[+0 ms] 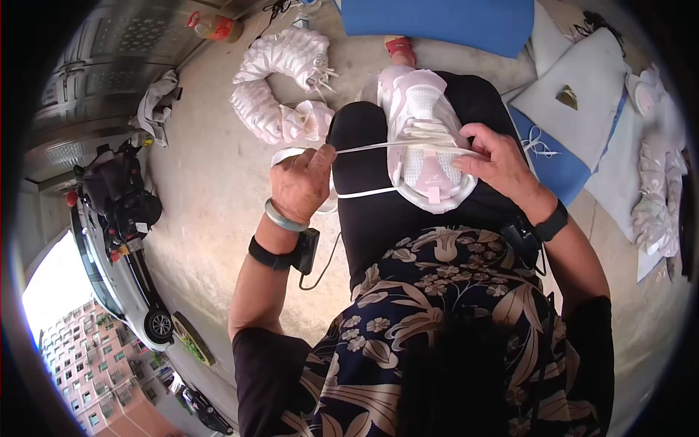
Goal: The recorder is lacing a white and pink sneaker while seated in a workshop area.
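Left hand [300,183] sits left of centre, fingers curled shut, pinching a white shoelace [378,147] between thumb and forefinger; lace runs taut to the right toward the shoe. A second strand of the lace runs lower, from under the left hand to the shoe's near end. Right hand [496,162] is right of centre, fingers bent and closed on the lace at the shoe's right edge, palm resting against the shoe's side. White and pale pink sneaker [424,138] lies sole down on the person's black-clad lap [368,211], centre top of frame, between the two hands, touching the right one, slightly apart from the left. Grey bangle and black wristband on left wrist, black band on right wrist. Pile of similar pale pink shoes [280,84] on the concrete floor [211,182], upper left of the sneaker. More pale shoes [659,182] at right edge. Blue mat [437,22] top centre. White cushion [575,95] upper right. Orange bottle [215,28] top left.
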Tool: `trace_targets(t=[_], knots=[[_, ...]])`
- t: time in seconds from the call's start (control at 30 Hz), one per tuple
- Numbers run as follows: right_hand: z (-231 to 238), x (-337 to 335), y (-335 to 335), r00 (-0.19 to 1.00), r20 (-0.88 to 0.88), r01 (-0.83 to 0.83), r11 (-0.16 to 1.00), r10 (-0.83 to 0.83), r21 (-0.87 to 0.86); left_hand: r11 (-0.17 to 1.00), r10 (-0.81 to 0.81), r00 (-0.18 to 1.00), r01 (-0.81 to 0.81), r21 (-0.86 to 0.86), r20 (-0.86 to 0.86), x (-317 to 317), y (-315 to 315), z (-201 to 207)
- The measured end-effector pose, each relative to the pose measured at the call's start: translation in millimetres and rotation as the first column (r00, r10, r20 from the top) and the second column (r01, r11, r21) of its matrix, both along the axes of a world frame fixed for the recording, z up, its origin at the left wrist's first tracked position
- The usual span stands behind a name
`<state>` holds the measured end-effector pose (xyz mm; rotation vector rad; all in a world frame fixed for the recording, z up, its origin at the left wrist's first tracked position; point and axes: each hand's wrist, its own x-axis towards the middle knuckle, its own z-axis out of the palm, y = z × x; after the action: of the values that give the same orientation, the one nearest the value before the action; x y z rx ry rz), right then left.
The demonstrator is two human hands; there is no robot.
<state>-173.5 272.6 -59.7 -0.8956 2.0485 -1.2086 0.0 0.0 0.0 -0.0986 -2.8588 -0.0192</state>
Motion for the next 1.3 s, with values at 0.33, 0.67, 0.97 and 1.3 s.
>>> trace_targets(t=[0.33, 0.67, 0.97, 1.3], knots=[[-8, 8, 6, 0.998, -0.034, 0.048, 0.965, -0.058, -0.257, 0.998, 0.054, 0.998, -0.054, -0.029, 0.021, 19, -6, -17], [-9, 8, 5, 0.997, -0.047, -0.068, 0.954, 0.057, -0.292, 0.972, 0.218, 0.967, -0.228, 0.063, 0.131, 37, 2, -43], [-13, 4, 7, 0.998, -0.020, -0.068, 0.961, 0.065, -0.269, 0.953, 0.261, 0.944, -0.286, 0.105, 0.203, 36, 6, -58], [-16, 2, 5, 0.997, 0.015, -0.071, 0.967, 0.077, -0.246, 0.951, 0.264, 0.951, -0.285, 0.123, 0.161, 38, 7, -66]])
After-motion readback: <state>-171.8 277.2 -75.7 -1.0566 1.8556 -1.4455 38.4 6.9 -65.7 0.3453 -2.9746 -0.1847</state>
